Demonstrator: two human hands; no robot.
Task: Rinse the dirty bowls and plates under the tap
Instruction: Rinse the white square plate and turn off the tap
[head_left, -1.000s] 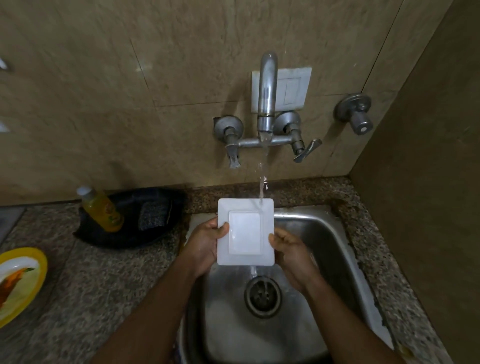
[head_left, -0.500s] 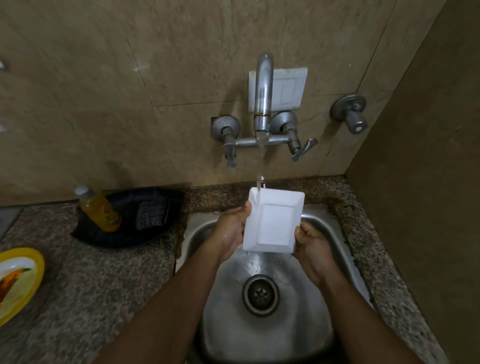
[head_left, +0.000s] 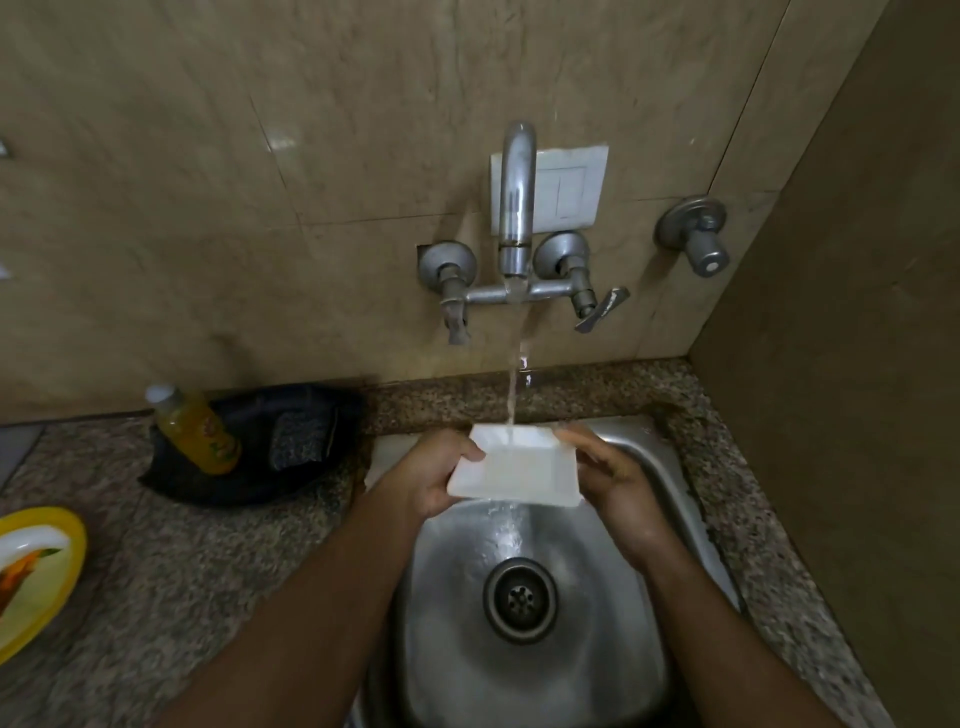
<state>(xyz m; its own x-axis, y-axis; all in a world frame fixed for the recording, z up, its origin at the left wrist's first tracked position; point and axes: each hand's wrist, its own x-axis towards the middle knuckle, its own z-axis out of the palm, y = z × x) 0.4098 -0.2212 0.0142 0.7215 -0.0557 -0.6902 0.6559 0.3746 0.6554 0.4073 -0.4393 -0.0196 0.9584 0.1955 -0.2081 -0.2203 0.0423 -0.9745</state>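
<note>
Both hands are working at centre frame: the left hand (head_left: 441, 480) and right hand (head_left: 618, 483) are pinching opposite edges of the white square plate (head_left: 519, 470), tipping it under the tap (head_left: 514, 208) so the stream is striking its hollow and spilling off into the sink (head_left: 670, 467), probably to carry residue away.

- You won't find any text you can read here.
- The yellow bottle (head_left: 200, 434) on the counter carries a label, but its print is too blurred and small for you to make out.
</note>
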